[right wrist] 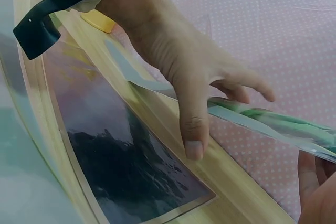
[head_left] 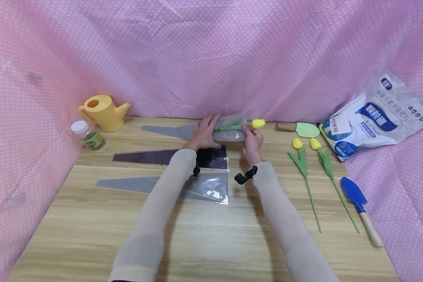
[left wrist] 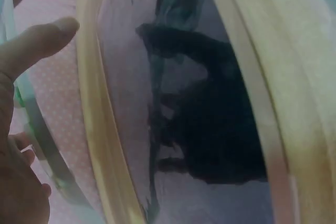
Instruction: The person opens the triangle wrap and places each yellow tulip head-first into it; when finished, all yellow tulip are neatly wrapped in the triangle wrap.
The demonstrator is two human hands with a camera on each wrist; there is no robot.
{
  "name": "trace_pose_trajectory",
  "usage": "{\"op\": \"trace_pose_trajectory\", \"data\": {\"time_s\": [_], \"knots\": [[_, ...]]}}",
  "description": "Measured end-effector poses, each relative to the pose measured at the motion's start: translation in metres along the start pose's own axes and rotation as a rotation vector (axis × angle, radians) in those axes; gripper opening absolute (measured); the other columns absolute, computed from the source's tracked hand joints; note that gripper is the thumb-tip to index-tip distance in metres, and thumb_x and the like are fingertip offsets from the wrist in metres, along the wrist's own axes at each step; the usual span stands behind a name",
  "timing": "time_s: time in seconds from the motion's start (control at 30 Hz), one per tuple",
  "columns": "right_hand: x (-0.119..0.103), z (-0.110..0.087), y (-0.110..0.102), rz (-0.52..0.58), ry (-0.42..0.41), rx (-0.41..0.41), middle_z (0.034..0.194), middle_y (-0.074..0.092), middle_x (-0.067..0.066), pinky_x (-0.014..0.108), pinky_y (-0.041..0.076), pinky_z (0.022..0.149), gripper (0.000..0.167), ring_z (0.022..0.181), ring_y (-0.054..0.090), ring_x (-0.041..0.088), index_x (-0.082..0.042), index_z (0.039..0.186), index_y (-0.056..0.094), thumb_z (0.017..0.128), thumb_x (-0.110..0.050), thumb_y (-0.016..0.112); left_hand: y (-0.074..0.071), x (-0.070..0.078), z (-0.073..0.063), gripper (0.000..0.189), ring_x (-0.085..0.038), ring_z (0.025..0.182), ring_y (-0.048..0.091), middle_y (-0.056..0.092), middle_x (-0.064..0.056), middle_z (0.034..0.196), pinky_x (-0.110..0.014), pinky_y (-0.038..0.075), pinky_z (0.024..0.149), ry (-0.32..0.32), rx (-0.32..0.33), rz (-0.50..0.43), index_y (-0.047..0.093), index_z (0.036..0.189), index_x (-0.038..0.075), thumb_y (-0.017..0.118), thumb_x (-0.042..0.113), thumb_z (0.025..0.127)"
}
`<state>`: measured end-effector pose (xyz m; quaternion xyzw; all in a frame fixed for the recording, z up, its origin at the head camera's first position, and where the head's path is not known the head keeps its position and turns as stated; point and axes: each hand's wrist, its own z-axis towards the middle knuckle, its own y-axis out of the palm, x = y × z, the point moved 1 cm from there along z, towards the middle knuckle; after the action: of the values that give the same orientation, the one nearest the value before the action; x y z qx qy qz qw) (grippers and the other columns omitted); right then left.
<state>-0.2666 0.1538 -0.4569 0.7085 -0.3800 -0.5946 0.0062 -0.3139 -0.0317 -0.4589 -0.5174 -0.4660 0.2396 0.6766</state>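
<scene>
At the far side of the table, a yellow tulip [head_left: 258, 123] lies within a clear-fronted flower sleeve [head_left: 229, 136], its bloom sticking out of the wide end. My left hand [head_left: 205, 133] spreads over the sleeve's middle, thumb apart from the fingers; the right wrist view shows that thumb [right wrist: 194, 124] in front of the sleeve's edge. At the wide mouth, my right hand [head_left: 252, 141] pinches the sleeve's edge near the bloom. Nearer lie a black flower sleeve [head_left: 211, 157], also large in the left wrist view, and a grey flower sleeve [head_left: 208, 186] with a thin stem visible inside.
Two yellow tulips [head_left: 304, 168] lie to the right, beside a blue trowel [head_left: 354, 192]. Behind them are a green trowel [head_left: 306, 130] and a white fertilizer bag [head_left: 377, 117]. A yellow watering can [head_left: 103, 113] and a lidded jar [head_left: 88, 135] stand back left. Pink dotted cloth [head_left: 211, 58] borders the table.
</scene>
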Motion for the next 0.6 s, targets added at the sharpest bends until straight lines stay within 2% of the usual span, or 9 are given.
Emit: {"op": "trace_pose_trajectory", "data": {"time_s": [0.17,0.3,0.47,0.6], "knots": [[-0.0002,0.0003,-0.0009,0.016,-0.013,-0.003,0.079,0.059,-0.004,0.018,0.053,0.054,0.012,0.065,0.062,0.007,-0.011,0.081,0.064,0.09,-0.005,0.07,0.004,-0.0053,0.0025,0.121,-0.034,0.157,0.011,0.017,-0.01,0.168,-0.062,0.007,0.125,-0.005,-0.004,0.019,0.007,0.162,0.023,0.087,0.038,0.073],[-0.0006,0.0,-0.0021,0.006,-0.012,-0.006,0.076,0.06,-0.005,0.018,0.051,0.051,0.015,0.062,0.062,0.006,-0.012,0.079,0.062,0.091,-0.006,0.07,0.0043,-0.0068,0.0043,0.113,-0.033,0.154,0.023,0.029,-0.013,0.163,-0.06,0.013,0.125,0.008,0.007,0.045,0.013,0.161,0.018,0.085,0.032,0.074],[-0.0012,0.0004,-0.0029,0.012,-0.006,-0.016,0.076,0.061,-0.005,0.018,0.053,0.053,0.016,0.063,0.063,0.006,-0.012,0.078,0.063,0.091,-0.005,0.069,0.0035,-0.0057,0.0076,0.109,-0.033,0.142,0.038,0.042,-0.017,0.149,-0.056,0.021,0.124,0.032,0.033,0.046,0.019,0.16,0.015,0.083,0.028,0.072],[-0.0018,0.001,-0.0043,-0.003,0.004,-0.029,0.082,0.062,-0.004,0.018,0.054,0.056,0.011,0.067,0.064,0.006,-0.011,0.082,0.065,0.091,-0.005,0.07,0.003,-0.0042,0.0086,0.108,-0.033,0.129,0.044,0.048,-0.017,0.136,-0.052,0.03,0.12,0.041,0.046,0.022,0.023,0.159,0.013,0.083,0.026,0.07]]}}
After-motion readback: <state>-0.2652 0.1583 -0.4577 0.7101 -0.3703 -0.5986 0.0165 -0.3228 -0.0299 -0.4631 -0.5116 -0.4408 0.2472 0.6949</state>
